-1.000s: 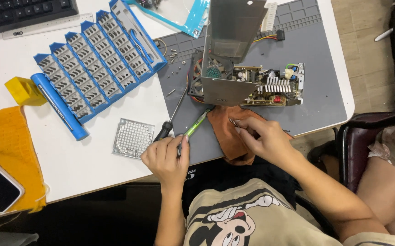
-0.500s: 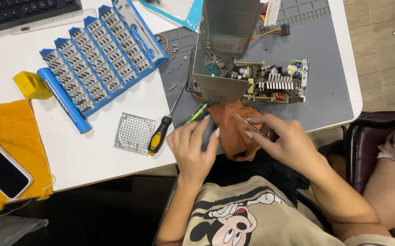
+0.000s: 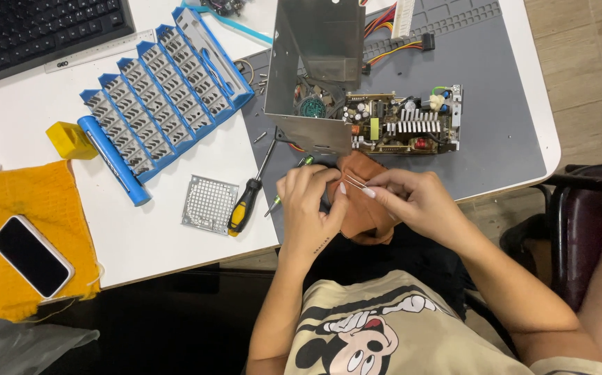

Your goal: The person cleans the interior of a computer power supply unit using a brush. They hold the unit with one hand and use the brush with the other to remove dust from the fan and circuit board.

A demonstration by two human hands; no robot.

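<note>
Pinching thin metal tweezers point(image 3: 354, 182), the right hand point(image 3: 412, 201) meets the left hand point(image 3: 309, 208), also pinched on them, over a brown cloth point(image 3: 365, 215); a black-and-yellow screwdriver point(image 3: 247, 203) lies just left, a bare circuit board point(image 3: 402, 127) above.

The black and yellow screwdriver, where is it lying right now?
In the head view, the screwdriver lies on the white table, just left of the left hand and right of the square metal grille.

Left hand point(image 3: 308, 208) mid-frame, fingers curled, thumb tip meeting right hand point(image 3: 412, 201); right fingers pinched together. Both forearms rise from lower frame, converging.
</note>
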